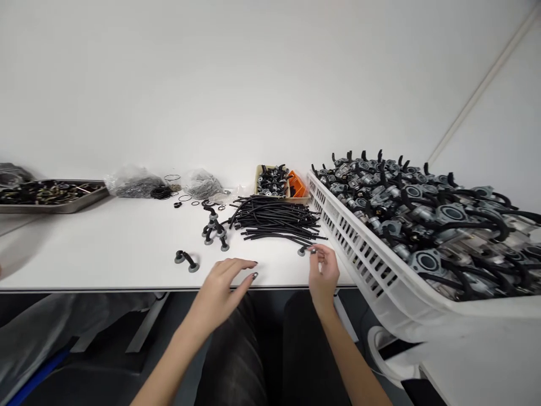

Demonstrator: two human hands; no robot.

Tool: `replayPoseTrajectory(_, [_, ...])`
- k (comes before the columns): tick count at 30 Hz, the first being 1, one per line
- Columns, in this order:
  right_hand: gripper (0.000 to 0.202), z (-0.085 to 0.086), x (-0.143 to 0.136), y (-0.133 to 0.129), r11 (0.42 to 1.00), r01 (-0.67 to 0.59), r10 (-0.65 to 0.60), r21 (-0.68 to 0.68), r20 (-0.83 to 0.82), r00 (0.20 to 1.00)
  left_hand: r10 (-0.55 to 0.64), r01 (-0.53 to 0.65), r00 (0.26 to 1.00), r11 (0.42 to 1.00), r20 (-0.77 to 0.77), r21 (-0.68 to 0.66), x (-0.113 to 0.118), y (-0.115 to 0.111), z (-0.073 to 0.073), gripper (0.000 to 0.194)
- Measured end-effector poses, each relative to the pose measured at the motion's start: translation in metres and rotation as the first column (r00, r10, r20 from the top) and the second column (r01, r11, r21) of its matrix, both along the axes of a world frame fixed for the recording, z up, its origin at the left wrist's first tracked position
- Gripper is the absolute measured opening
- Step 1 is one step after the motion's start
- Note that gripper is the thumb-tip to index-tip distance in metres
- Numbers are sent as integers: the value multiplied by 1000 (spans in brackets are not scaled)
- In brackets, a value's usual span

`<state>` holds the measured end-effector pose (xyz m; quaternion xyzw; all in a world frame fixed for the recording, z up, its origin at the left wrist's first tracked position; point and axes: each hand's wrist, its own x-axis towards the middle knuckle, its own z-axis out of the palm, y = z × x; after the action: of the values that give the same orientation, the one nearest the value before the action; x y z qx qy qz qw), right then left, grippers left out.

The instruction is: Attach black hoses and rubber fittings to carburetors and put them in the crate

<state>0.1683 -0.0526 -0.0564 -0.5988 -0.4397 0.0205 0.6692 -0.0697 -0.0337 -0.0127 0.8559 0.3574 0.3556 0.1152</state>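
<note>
My left hand [224,285] hovers by the table's front edge, thumb and forefinger apart, with nothing between them. My right hand [324,273] is closed in a pinch at the black end of a small bent tube piece with a grey round base [301,251]; the fingers partly hide it. Just beyond that hand lies a pile of thin black rubber hoses [274,217]. To the left of the hoses stands a cluster of similar black pieces with grey bases [215,228]. A couple more black pieces [186,260] lie nearer my left hand.
A large white slatted crate [380,265], heaped with metal housings with black hoses [422,225], takes up the right. Against the wall are a small tray of fittings [273,181], an orange container [298,183], plastic bags of parts [137,183] and a metal tray [84,197].
</note>
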Motion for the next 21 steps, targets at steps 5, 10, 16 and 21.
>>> replayPoseTrajectory(5, [29,7,37,21,993,-15,20,-113,41,999,-121,121,993,978,7,-168,67,22,-8,20])
replayPoseTrajectory(10, [34,4,40,29,958,-179,206,-222,108,973,-127,128,992,976,17,-175,83,32,-14,21])
replayPoseTrajectory(16, [31,5,41,31,911,-267,303,-316,71,950,-43,71,988,980,151,-184,88,66,7,17])
replayPoseTrajectory(21, [29,5,40,29,920,-240,264,-310,37,964,148,-106,950,981,276,-161,125,142,43,18])
